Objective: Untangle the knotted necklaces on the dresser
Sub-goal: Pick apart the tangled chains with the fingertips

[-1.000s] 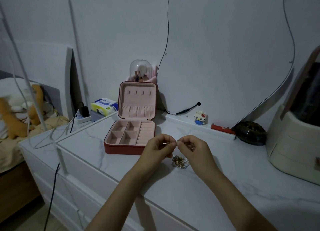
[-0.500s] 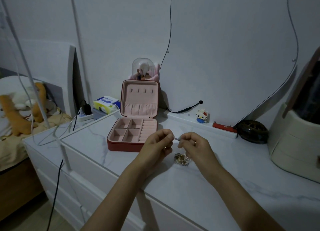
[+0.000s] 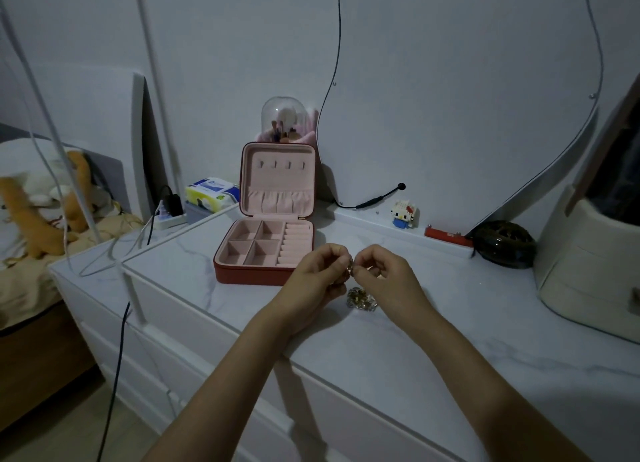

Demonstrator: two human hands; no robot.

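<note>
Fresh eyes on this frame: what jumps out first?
Two hands meet mid-frame above the white dresser top: the left hand and right hand both pinch a bit of chain between their fingertips. Just below them a small tangled clump of necklaces lies on the marble. Behind and left, an open red jewelry box with pink lining stands with its lid upright.

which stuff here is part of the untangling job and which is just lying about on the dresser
In the job:
left hand
right hand
bit of chain pinched between them
necklace heap on the dresser

Lying about:
open jewellery box
block figure
tissue pack
dark round thing
</note>
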